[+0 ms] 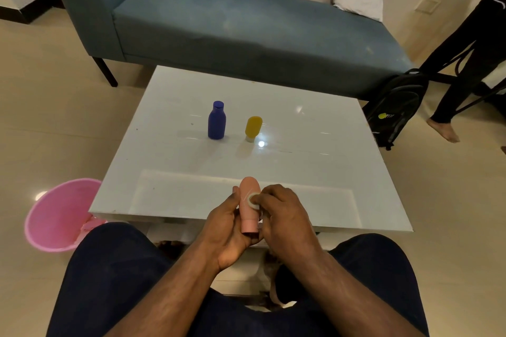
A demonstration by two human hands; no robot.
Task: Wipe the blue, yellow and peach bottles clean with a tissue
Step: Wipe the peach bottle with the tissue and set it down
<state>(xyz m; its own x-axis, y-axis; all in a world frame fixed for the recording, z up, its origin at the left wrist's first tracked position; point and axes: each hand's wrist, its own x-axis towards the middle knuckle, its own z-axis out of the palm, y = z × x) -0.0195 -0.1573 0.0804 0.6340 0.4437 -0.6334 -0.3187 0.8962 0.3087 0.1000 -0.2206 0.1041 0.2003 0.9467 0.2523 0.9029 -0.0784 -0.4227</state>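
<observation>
My left hand (228, 223) holds the peach bottle (248, 204) cap-down above the near edge of the white table (315, 161). My right hand (283, 216) presses a small wad of white tissue (254, 200) against the bottle's right side. The blue bottle (216, 121) stands upright near the middle of the table. To its right the yellow bottle (253, 128) stands on its white cap. Neither hand touches those two.
A pink bin (59, 216) sits on the floor left of the table. A blue-grey sofa (232, 24) runs behind the table. A black backpack (394, 107) leans at the right, beside a standing person's legs (462, 71). My knees lie below the table edge.
</observation>
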